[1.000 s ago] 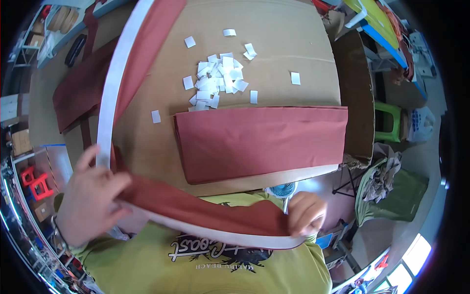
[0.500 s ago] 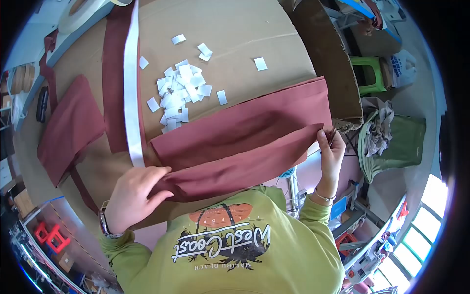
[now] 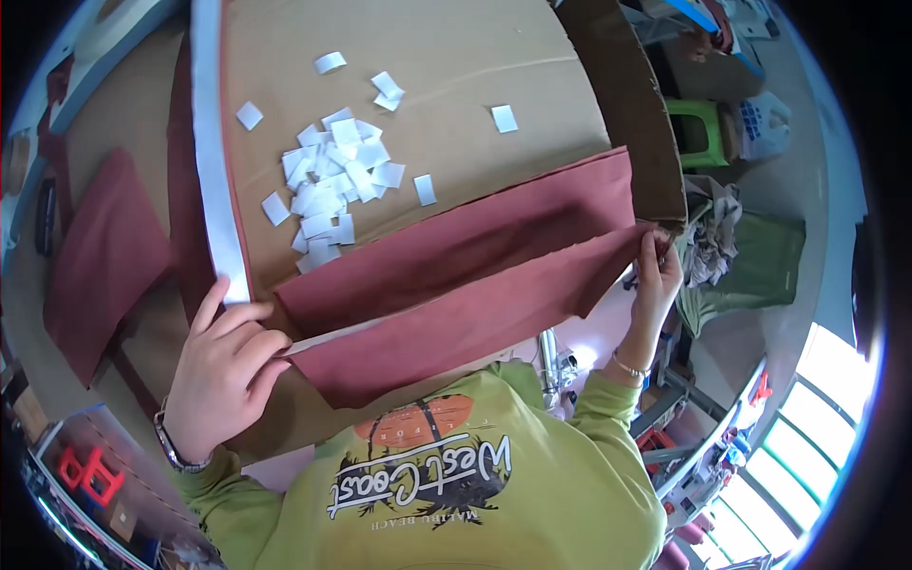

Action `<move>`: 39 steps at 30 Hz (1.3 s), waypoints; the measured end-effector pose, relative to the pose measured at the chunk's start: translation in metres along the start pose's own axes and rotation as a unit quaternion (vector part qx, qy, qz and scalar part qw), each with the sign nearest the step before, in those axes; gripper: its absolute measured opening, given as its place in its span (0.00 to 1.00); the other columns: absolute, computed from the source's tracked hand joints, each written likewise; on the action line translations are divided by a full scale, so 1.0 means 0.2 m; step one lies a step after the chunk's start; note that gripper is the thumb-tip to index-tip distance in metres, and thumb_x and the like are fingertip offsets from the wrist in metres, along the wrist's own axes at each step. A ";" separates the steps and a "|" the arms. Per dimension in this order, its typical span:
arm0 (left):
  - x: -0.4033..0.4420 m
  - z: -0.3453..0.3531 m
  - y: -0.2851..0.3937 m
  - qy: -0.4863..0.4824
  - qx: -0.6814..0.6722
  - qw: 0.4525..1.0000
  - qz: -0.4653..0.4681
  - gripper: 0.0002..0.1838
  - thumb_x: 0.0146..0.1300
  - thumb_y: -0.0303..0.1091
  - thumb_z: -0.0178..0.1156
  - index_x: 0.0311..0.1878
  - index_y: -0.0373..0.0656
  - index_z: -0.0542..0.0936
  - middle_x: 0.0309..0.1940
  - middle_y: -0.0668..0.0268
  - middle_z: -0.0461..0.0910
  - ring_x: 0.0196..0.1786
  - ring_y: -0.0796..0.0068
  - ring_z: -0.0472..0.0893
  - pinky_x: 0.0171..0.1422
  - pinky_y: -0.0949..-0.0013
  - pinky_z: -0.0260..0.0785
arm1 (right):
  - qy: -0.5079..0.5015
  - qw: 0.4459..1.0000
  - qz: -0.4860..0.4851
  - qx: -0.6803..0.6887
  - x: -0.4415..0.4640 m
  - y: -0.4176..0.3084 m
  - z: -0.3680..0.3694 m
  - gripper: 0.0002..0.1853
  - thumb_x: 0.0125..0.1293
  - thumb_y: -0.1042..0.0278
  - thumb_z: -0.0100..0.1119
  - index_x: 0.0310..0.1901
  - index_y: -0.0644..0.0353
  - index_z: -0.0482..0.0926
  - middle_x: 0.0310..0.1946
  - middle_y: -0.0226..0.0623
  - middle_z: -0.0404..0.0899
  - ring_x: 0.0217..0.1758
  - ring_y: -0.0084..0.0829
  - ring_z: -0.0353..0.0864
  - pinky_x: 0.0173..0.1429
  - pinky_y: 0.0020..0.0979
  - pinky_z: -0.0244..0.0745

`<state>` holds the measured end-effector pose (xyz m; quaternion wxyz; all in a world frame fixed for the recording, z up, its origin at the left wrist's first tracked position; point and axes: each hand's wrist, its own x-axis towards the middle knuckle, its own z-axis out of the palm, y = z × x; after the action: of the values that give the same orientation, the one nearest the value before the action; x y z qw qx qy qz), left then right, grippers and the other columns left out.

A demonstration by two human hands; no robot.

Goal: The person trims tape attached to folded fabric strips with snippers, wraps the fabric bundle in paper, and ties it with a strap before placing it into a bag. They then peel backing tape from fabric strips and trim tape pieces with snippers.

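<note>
A long maroon fabric piece (image 3: 475, 328) lies folded along its length, its near layer lifted between my two hands. My left hand (image 3: 223, 370) has thumb and forefinger at the left end of that layer, with the other fingers spread over the cardboard. Further right, my right hand (image 3: 655, 280) pinches the layer's upper right corner. The back layer (image 3: 532, 228) rests on the cardboard, its far edge slanting up to the right. A thin pale strip shows along the lifted edge near my left hand.
Small white labels (image 3: 332, 176) lie heaped beyond the fabric, with several scattered around. A white band (image 3: 214, 152) edged in maroon runs along the left. Another maroon piece (image 3: 104, 256) lies further left. A cardboard flap (image 3: 636, 104) borders the right side.
My right hand has moved slightly right and up, pulling the near layer straighter. My left hand has shifted left and its fingers have spread. The view has turned a little.
</note>
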<state>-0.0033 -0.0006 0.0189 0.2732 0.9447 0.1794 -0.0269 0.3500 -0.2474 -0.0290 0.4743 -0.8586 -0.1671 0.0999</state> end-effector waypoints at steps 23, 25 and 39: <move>0.06 0.10 0.00 0.133 -0.067 0.983 -0.104 0.17 0.49 0.23 0.60 0.45 0.37 0.74 0.31 0.65 0.74 0.29 0.68 0.70 0.38 0.69 0.64 | 0.024 0.994 -0.057 -0.085 0.29 -0.05 0.20 0.10 0.58 0.66 0.61 0.36 0.63 0.80 0.20 0.22 0.72 0.20 0.13 0.61 0.26 0.13 0.57; 0.06 0.11 0.00 0.125 -0.035 0.988 -0.087 0.17 0.49 0.23 0.60 0.46 0.37 0.74 0.30 0.65 0.74 0.29 0.69 0.70 0.39 0.69 0.63 | 0.032 0.993 -0.075 -0.090 0.29 -0.06 0.20 0.10 0.57 0.66 0.62 0.36 0.63 0.80 0.20 0.22 0.73 0.20 0.13 0.61 0.27 0.13 0.57; 0.13 0.11 0.03 0.159 0.009 0.986 -0.049 0.16 0.50 0.25 0.59 0.45 0.36 0.74 0.36 0.65 0.72 0.35 0.68 0.70 0.47 0.67 0.62 | -0.107 0.946 -0.269 -0.142 0.35 -0.22 0.22 0.17 0.48 0.84 0.53 0.43 0.66 0.77 0.40 0.33 0.78 0.29 0.15 0.69 0.29 0.15 0.61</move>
<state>0.0241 -0.0087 -0.0006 0.2309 0.9296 0.2661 0.1082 0.3916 -0.1641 -0.0159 0.3356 -0.8243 -0.4546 0.0351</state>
